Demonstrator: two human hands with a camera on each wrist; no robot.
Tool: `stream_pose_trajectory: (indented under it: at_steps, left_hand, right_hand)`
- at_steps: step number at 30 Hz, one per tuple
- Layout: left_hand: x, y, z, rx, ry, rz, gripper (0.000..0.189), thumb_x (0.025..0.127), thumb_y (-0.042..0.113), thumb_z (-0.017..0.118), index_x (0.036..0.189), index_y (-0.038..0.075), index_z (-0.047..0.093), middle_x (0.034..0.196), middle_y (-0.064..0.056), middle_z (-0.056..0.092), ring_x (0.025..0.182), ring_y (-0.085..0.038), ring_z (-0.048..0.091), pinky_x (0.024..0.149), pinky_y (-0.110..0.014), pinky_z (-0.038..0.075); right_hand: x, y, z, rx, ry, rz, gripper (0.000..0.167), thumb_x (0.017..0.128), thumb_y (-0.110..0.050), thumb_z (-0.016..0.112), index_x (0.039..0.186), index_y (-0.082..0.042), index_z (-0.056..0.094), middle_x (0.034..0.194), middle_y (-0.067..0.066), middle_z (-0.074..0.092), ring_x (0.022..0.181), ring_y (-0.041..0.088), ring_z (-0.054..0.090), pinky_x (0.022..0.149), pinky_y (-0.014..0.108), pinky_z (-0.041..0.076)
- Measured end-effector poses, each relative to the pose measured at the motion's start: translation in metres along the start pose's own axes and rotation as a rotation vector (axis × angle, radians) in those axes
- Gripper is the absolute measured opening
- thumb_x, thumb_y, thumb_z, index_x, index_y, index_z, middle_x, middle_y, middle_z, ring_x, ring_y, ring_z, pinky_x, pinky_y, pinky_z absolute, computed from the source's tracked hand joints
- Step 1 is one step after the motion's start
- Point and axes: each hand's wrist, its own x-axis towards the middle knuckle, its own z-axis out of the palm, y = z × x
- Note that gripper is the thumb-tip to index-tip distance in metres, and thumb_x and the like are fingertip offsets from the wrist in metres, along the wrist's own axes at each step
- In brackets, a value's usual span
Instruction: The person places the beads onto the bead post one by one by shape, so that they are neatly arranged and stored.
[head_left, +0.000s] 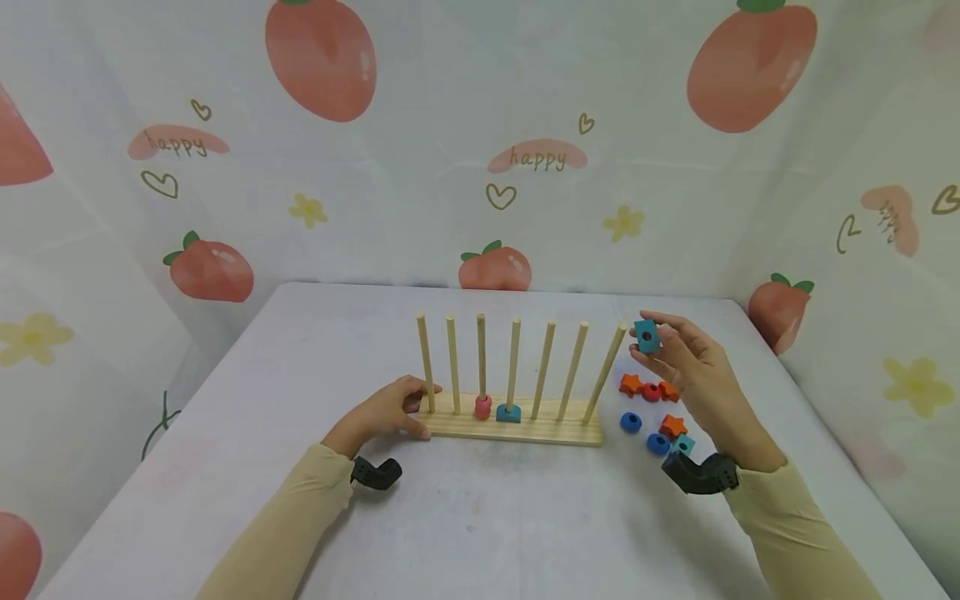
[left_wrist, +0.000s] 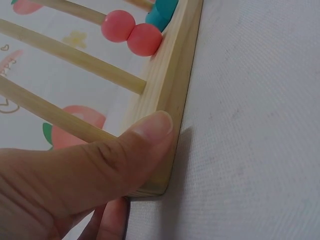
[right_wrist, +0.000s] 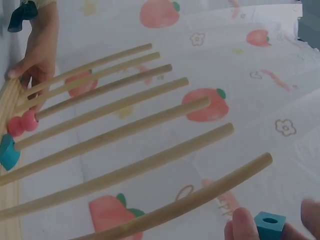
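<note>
A pale wooden peg board (head_left: pixel 450 427) with several upright rods stands mid-table. My left hand (head_left: pixel 386 410) grips its left end, the thumb (left_wrist: pixel 150 135) along the front edge in the left wrist view. Up at the right, beside the tip of the rightmost rod (head_left: pixel 606 371), my right hand (head_left: pixel 693 367) pinches a teal block (head_left: pixel 647 336) with a hole through it; the right wrist view shows that block (right_wrist: pixel 270 225) between the fingertips. A pink rounded bead (head_left: pixel 482 407) sits at the base of one rod, and a teal piece (head_left: pixel 508 413) at the base of its neighbour.
Loose beads lie right of the board: orange stars (head_left: pixel 632 384), a red bead (head_left: pixel 651 392), blue beads (head_left: pixel 631 422) and another teal block (head_left: pixel 683 445). A white cloth (head_left: pixel 480 517) covers the table. Behind it hangs a fruit-printed curtain (head_left: pixel 420 208).
</note>
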Motion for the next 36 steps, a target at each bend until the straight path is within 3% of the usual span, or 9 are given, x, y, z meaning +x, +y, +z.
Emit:
stream_pose_trajectory:
  at_steps: [7, 17, 24, 29, 36]
  left_hand:
    - [0.001, 0.0, 0.001, 0.009, 0.002, 0.006, 0.068, 0.068, -0.004, 0.083, 0.13, -0.006, 0.053, 0.133, -0.023, 0.044, 0.135, -0.039, 0.04, 0.11, -0.043, 0.041]
    - [-0.001, 0.002, 0.001, 0.028, 0.002, -0.01, 0.068, 0.069, -0.002, 0.083, 0.13, -0.004, 0.054, 0.134, -0.021, 0.044, 0.136, -0.039, 0.04, 0.11, -0.041, 0.041]
    - [-0.001, -0.001, 0.001, 0.013, 0.002, -0.008, 0.068, 0.07, -0.003, 0.083, 0.131, -0.003, 0.053, 0.134, -0.02, 0.044, 0.136, -0.037, 0.04, 0.11, -0.042, 0.04]
    - [-0.001, -0.003, 0.0, -0.001, -0.014, 0.022, 0.069, 0.07, -0.004, 0.082, 0.131, -0.007, 0.051, 0.134, -0.023, 0.042, 0.136, -0.04, 0.039, 0.109, -0.043, 0.041]
    - [-0.001, -0.002, 0.0, -0.006, -0.008, 0.014, 0.068, 0.07, -0.005, 0.082, 0.131, -0.007, 0.052, 0.134, -0.023, 0.043, 0.136, -0.039, 0.04, 0.11, -0.044, 0.04]
  right_hand:
    - [0.0, -0.01, 0.0, 0.097, 0.009, -0.05, 0.038, 0.101, -0.026, 0.048, 0.135, -0.01, 0.048, 0.115, 0.005, 0.055, 0.102, 0.007, 0.066, 0.089, 0.019, 0.053]
    - [-0.001, -0.039, 0.024, 0.151, 0.006, -0.227, 0.033, 0.099, -0.01, 0.052, 0.13, 0.001, 0.053, 0.114, 0.006, 0.059, 0.103, 0.015, 0.062, 0.093, 0.022, 0.053]
    - [0.001, -0.059, 0.051, 0.028, 0.012, -0.291, 0.028, 0.095, -0.005, 0.059, 0.123, -0.001, 0.062, 0.107, 0.001, 0.068, 0.097, 0.014, 0.065, 0.093, 0.02, 0.053]
    - [0.008, -0.059, 0.067, -0.066, 0.018, -0.397, 0.027, 0.092, -0.003, 0.063, 0.119, -0.002, 0.065, 0.106, -0.004, 0.069, 0.096, 0.009, 0.066, 0.089, 0.018, 0.054]
    - [0.023, -0.046, 0.093, -0.025, 0.021, -0.556, 0.031, 0.086, 0.015, 0.061, 0.117, 0.014, 0.058, 0.109, -0.003, 0.067, 0.097, 0.008, 0.067, 0.088, 0.022, 0.056]
